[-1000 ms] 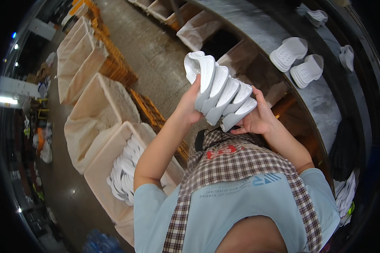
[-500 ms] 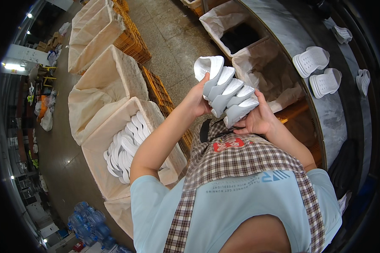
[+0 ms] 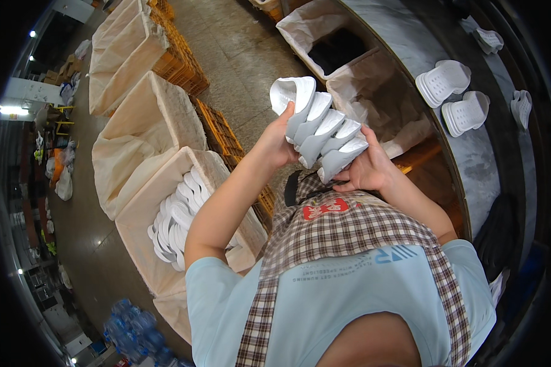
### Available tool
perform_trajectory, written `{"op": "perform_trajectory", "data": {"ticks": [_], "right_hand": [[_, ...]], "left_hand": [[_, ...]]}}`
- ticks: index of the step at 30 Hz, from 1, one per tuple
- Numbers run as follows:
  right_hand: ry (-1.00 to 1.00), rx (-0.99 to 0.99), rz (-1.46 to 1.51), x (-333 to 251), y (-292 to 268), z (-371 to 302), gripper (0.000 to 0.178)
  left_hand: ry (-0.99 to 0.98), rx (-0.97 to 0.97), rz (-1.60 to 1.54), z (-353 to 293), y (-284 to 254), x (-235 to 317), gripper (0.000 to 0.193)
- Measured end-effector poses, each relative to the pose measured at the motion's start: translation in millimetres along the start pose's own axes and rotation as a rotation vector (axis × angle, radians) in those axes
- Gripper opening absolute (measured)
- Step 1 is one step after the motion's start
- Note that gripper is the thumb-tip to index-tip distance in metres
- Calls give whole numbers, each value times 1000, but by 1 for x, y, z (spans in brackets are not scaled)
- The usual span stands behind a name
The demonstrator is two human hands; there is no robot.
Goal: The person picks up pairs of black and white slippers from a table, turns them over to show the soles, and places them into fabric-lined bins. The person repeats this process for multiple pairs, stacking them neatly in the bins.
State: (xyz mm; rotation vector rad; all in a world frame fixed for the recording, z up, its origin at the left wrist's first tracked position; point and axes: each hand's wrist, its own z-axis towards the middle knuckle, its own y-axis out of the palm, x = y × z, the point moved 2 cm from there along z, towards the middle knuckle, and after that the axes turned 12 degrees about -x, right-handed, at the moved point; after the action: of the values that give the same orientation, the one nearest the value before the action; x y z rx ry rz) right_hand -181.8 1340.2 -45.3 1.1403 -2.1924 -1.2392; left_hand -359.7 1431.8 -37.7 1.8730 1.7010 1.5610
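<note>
Between my hands, in front of my checked apron, is a stack of white and grey clogs (image 3: 320, 126) nested one in another. My left hand (image 3: 280, 139) is closed on the stack's left end, its thumb at the opening of the top clog. At the other end my right hand (image 3: 371, 164) grips the last clog, fingers beneath it and thumb on its upper edge. The parts of my fingers under the clogs are hidden. To the left of my left forearm, a cloth-lined crate (image 3: 142, 226) holds a pile of white clogs (image 3: 179, 221).
More lined crates (image 3: 142, 144) line up beyond it, with orange crates (image 3: 217, 131) alongside. On the right, a grey curved conveyor (image 3: 401, 40) carries several white clogs (image 3: 444, 81). Lined bins (image 3: 373, 92) stand against its near side. Blue water bottles (image 3: 134, 330) are at the lower left.
The stack and both my hands have shifted slightly left in the picture, along with the whole scene. My grip on the clogs looks the same.
</note>
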Motion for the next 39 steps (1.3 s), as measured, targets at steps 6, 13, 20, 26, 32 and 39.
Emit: {"op": "perform_trajectory", "data": {"ticks": [6,13,20,26,32,39], "right_hand": [[1,-14,16,-3,1,-1,87],[-2,-42,-34,-8,-3,2,85],[11,-125,-60,-13,-9,5,84],[-8,-143,-55,-12,-13,7,83],[-3,-215,-71,-12,-18,9,84],[-17,-222,-74,-12,-22,9,84]], "left_hand": [[-1,6,32,2,1,2,60],[-20,27,71,3,4,7,61],[-31,68,41,-5,12,13,56],[-57,30,30,-1,10,13,60],[-46,48,62,-5,18,15,59],[-22,43,92,-5,20,14,62]]}}
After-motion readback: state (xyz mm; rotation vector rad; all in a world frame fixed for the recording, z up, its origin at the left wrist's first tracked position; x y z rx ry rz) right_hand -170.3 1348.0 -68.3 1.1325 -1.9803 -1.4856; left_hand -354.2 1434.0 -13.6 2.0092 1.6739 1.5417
